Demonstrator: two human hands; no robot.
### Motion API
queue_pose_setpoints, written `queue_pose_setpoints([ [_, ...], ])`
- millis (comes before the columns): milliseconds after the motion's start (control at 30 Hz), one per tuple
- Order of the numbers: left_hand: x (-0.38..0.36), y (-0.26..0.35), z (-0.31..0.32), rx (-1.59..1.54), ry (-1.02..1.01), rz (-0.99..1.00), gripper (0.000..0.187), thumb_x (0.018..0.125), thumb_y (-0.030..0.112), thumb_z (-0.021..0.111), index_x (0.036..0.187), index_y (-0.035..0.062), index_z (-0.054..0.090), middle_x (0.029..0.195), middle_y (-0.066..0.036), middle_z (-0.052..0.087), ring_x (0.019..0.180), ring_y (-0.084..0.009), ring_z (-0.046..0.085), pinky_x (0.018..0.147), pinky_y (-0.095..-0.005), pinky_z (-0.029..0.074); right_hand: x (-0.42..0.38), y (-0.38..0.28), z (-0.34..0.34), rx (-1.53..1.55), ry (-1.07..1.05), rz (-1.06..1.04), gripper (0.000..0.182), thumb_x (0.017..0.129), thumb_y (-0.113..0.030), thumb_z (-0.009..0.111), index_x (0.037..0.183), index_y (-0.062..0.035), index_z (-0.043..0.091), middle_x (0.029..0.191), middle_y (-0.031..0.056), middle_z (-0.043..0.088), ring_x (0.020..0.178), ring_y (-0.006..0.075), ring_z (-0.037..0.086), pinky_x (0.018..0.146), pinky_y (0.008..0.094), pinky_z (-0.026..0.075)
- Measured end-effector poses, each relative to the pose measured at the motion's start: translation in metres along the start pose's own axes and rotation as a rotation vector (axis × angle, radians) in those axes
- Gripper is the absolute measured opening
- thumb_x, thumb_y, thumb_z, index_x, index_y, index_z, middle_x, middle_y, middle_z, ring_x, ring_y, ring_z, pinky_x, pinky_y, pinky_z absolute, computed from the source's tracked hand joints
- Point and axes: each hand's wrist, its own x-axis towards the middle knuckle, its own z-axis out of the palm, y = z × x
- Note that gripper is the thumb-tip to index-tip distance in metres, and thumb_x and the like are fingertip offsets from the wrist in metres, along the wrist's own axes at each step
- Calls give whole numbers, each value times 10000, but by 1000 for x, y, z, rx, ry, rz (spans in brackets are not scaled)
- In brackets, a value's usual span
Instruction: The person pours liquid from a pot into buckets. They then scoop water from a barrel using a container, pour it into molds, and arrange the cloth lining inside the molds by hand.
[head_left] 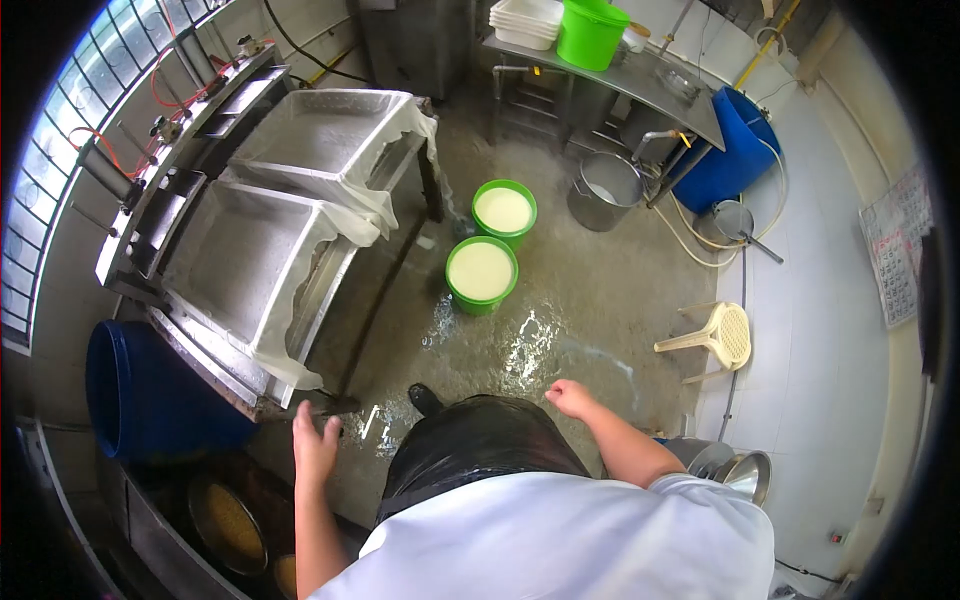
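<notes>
My left hand reaches out at the lower left with thumb and fingers apart, holding nothing. It is near the front corner of a metal press tray lined with pale cloth. My right hand hangs at my other side, its fingers curled in, and nothing shows in it. Ahead of me on the wet floor stand two green buckets, the nearer and the farther, both filled with a creamy white liquid. Neither hand touches them.
Behind the near tray lies a second cloth-lined tray. A blue barrel stands at left. Metal pot, steel table, blue drum and hose are at the far right. A plastic stool stands by the wall.
</notes>
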Motion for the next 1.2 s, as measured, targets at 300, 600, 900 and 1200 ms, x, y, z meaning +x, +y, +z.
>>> queue_pose_setpoints([
  [300, 127, -53, 47, -846, 402, -509, 842, 914, 258, 811, 1536, -67, 345, 1369, -239, 563, 1222, -313, 586, 1051, -417, 465, 12, -82, -37, -183, -25, -146, 392, 939, -382, 720, 1167, -64, 735, 1089, 166, 768, 1003, 330, 733, 880, 434, 577],
  [600, 109, -54, 41, -941, 63, -436, 365, 946, 209, 672, 1199, -51, 704, 1110, -130, 740, 1011, -245, 678, 907, -359, 512, 81, -234, -57, -251, -45, -305, 386, 934, -377, 705, 1141, -53, 745, 1119, 206, 756, 1037, 374, 726, 921, 458, 567],
  [900, 48, -82, -45, -471, -67, -544, 345, 908, 261, 602, 996, -39, 747, 797, -123, 723, 687, -224, 683, 667, -387, 541, 195, -451, -29, -132, -70, -818, 431, 944, -362, 698, 1235, -45, 698, 1137, 206, 750, 1066, 396, 714, 934, 462, 566],
  [1200, 70, -43, -34, -31, 241, -462, 687, 903, 340, 772, 1399, -72, 537, 1267, -292, 635, 1173, -420, 627, 1015, -473, 507, 251, -579, 6, -29, 32, -777, 677, 872, -348, 743, 1405, 4, 521, 1280, 306, 656, 1186, 423, 657, 1038, 480, 501],
])
